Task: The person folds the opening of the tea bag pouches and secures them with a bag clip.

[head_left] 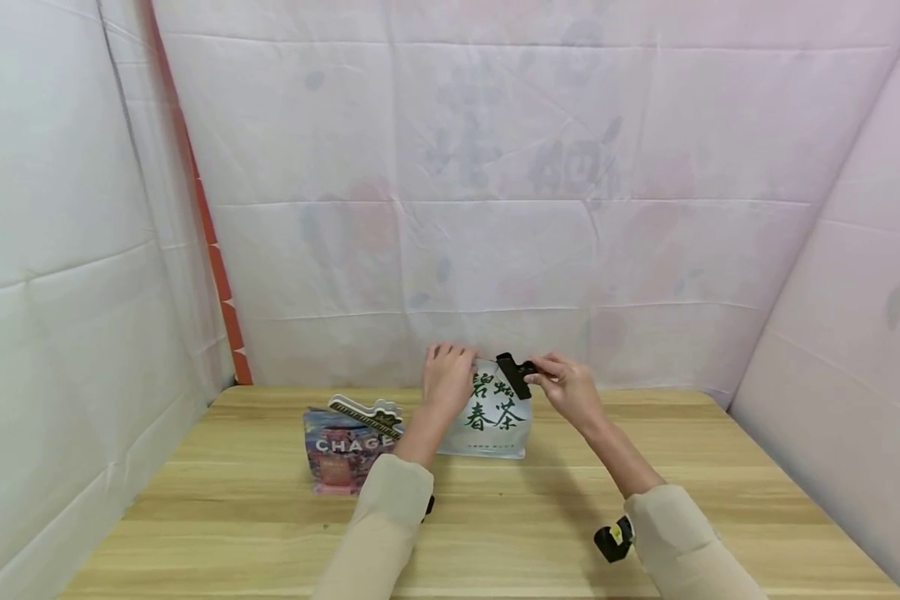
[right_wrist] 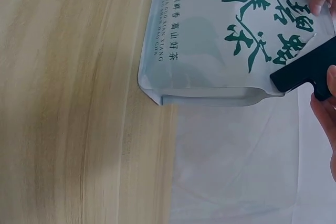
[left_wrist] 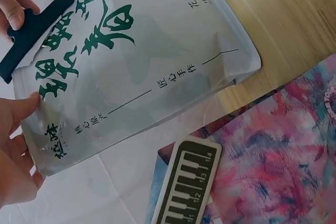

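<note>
A pale tea bag with green characters stands near the table's back edge. My left hand holds its upper left corner; in the left wrist view the thumb lies on the front and the other fingers go behind. At the upper right corner, a black clip sits aslant over the bag's top edge. My right hand pinches this clip by its handle, thumb and fingers on either side. In the right wrist view, the clip's long bar overlaps the bag's printed front.
Left of the tea bag stands a colourful pouch marked CHAGE, partly behind my left forearm. A clip with a piano-key pattern is across its top. Both bags stand on a wooden table, with white cloth walls behind and beside it.
</note>
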Available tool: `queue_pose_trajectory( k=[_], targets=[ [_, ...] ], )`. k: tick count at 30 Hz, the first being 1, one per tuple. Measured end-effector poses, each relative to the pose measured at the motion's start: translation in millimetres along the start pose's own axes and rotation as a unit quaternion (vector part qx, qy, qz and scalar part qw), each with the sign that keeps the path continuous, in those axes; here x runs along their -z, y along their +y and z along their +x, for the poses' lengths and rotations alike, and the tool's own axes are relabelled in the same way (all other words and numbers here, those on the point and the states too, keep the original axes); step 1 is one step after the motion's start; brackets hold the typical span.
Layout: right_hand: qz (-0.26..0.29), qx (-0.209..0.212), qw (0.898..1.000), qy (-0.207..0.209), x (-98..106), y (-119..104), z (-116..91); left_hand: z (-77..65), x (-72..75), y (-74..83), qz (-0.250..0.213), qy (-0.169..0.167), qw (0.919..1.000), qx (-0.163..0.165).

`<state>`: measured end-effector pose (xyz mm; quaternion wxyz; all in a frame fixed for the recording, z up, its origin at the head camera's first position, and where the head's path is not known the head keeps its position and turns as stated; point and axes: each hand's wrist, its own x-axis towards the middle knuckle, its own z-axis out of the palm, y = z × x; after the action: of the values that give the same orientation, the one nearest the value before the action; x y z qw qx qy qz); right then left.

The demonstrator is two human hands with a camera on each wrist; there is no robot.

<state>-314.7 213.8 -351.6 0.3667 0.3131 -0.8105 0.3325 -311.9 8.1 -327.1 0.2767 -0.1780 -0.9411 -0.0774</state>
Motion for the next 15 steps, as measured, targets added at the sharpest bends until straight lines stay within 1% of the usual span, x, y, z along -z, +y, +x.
queue_pose_trajectory(
  k=[3,8,12,15],
  targets=[
    [-0.009,0.009,1.0,0.0,-2,0,0,0.1,-0.8,0.3,-0.004,0.003,1.0,0.003],
    [-0.043,0.031,0.999,-0.006,-3,-5,4,0.2,-2.1,0.5,-0.007,0.02,0.9998,0.001],
    [-0.068,0.033,0.997,-0.023,-3,-10,9,0.2,-2.2,0.6,-0.003,0.027,0.9996,0.0],
    [-0.079,0.029,0.996,-0.032,-3,-11,11,0.0,-2.2,0.8,-0.004,0.025,0.9997,0.002]
  ],
)
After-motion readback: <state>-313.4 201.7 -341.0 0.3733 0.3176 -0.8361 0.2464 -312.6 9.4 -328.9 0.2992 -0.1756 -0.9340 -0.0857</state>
